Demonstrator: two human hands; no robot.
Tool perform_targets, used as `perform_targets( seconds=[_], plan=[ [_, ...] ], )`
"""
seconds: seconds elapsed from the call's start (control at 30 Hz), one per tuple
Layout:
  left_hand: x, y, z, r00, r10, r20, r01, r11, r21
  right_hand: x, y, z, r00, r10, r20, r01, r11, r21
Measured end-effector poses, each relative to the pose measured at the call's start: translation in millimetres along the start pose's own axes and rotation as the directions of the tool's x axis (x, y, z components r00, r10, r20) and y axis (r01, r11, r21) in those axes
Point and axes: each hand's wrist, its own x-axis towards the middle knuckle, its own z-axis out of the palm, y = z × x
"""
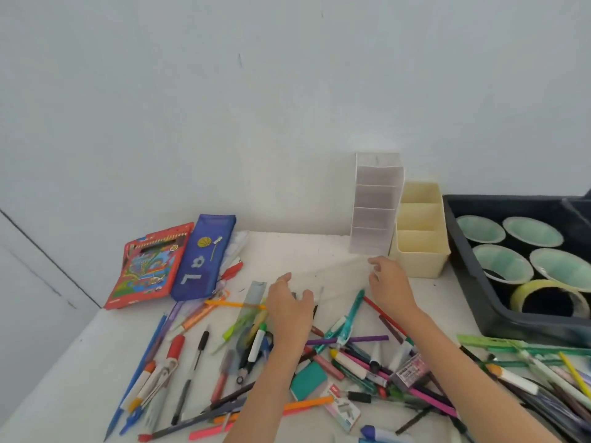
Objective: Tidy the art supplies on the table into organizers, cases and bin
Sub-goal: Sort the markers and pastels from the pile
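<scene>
Pink, orange and blue pens (351, 356): a loose crossed heap on the near part of the bench, running under both forearms.
Teal block (308, 380): flat in the heap, between the two forearms.
Green rulers (511, 345): at the near right, lying across more pens, just in front of the dark bin.
Left hand (289, 310): palm down over the far edge of the heap, thumb spread out to the left, fingers bent; what it grips cannot be told.
Grey ruler (256, 295): just left of the left hand, lying over an orange pen.
Right hand (388, 282): beyond the heap, fingers curled, thumb and fingertips pinching the end of a clear strip.
Clear strip (339, 273): faint, slanting between the two hands; its left end reaches the left hand.
Bench (287, 251): white; a bare patch lies beyond the hands up to the wall; its left edge runs beside the red box.
Blue pencil case (204, 257): far left, touching the red pencil box (150, 266).
White tiered organizer (374, 215): against the wall, just beyond the right hand.
Cream organizer (420, 238): three compartments, touching the white one's right side.
Dark bin (463, 251): far right, beside the cream organizer, holding pale green cups (479, 228) and a tape roll (550, 298).
</scene>
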Motion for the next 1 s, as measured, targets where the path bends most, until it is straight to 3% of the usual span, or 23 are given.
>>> perform_targets(
  seconds=[0.1,0.17,0.3,0.4,0.47,0.53,0.67,0.83,1.0],
  plan=[
    [3.0,0.9,-9.5,0.986,0.055,-0.160,-0.082,0.983,-0.167,-8.6,-4.5,-10.1,0.984,0.080,-0.161,-0.040,0.972,0.233],
    [4.2,2.3,-18.7,0.965,0.058,-0.257,-0.127,0.957,-0.260,-17.9,-10.4,-20.7,0.977,0.129,-0.171,-0.052,0.917,0.395],
    [-4.3,8.7,-33.6,0.958,0.049,-0.283,-0.167,0.896,-0.411,-37.4,-16.3,-41.7,0.976,0.217,0.005,-0.168,0.740,0.651],
    [-19.6,13.2,-39.4,0.955,0.068,-0.290,-0.201,0.867,-0.456,-56.2,-16.7,-59.6,0.968,0.176,0.179,-0.246,0.514,0.822],
    [-30.0,12.5,-44.1,0.977,0.029,-0.211,-0.141,0.834,-0.534,-70.3,-12.8,-71.0,0.970,0.127,0.210,-0.245,0.470,0.848],
    [-41.4,11.6,-50.6,0.998,0.003,-0.059,-0.038,0.796,-0.604,-86.6,-5.6,-82.5,0.976,0.067,0.209,-0.215,0.477,0.852],
    [-75.9,5.7,-63.5,0.988,0.051,0.145,0.038,0.831,-0.555,-123.2,15.0,-104.9,0.974,-0.020,0.224,-0.174,0.565,0.807],
    [-116.4,-7.8,-69.8,0.971,0.105,0.217,0.033,0.834,-0.552,-164.5,37.5,-117.1,0.969,-0.032,0.244,-0.172,0.621,0.764],
    [-157.1,-25.4,-79.8,0.958,0.165,0.236,-0.020,0.856,-0.517,-206.6,54.0,-111.9,0.994,-0.002,0.114,-0.069,0.788,0.611]
  ],
)
